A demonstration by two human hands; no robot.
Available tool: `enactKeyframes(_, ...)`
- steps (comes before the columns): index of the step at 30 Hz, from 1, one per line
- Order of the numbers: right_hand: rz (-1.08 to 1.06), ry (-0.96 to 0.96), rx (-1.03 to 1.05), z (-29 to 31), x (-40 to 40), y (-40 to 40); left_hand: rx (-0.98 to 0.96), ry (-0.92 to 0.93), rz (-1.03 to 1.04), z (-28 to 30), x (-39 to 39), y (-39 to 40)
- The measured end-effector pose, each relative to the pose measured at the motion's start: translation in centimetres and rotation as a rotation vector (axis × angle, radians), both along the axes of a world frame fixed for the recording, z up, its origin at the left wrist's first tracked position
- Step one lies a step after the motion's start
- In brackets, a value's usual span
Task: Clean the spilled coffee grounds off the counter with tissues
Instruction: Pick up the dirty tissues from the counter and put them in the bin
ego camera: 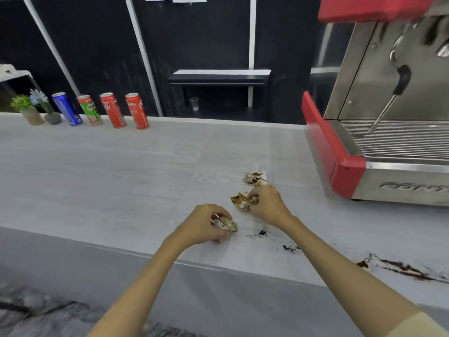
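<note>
on the counter, left hand clenched round a stained tissue wad, right hand gripping a browner wad, likely bunched to trap grounds. third used wad lying just beyond the right hand. coffee grounds smeared near the right forearm, specks between the hands.

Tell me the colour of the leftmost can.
Blue, with a silver top: the leftmost can shows plainly in the head view.

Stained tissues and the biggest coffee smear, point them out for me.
Loose tissue [255, 177], head view, crumpled middle.
Right-hand tissue [240, 201], head view, brown-stained part.
Left-hand tissue [230, 225], head view, exposed edge.
Coffee smear [403, 269], head view, dark streak.
</note>
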State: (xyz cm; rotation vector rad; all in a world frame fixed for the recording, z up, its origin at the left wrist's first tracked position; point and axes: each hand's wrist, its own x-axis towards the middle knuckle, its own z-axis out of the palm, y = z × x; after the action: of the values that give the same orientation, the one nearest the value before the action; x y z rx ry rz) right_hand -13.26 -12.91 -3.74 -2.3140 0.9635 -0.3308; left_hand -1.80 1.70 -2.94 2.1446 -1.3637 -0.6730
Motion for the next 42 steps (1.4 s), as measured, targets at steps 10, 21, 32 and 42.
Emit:
enactKeyframes(10,-0.256,-0.275,0.197,1.4,-9.2,1.6,-0.107,0.084,-0.105,0.0,-2.7,-1.5)
enactKeyframes(21,-0.539,-0.363,0.249,1.1,-29.5,1.8,-0.142,0.156,-0.323,0.3,-19.6,-5.6)
enactKeyframes(32,-0.683,-0.349,0.269,-0.7,-51.6,1.9,-0.079,0.237,-0.569,-3.3,-42.2,-9.9)
enactKeyframes(42,-0.809,-0.23,0.31,-5.5,-65.9,-2.9,0.029,0.27,-0.697,-7.5,-56.6,-17.6)
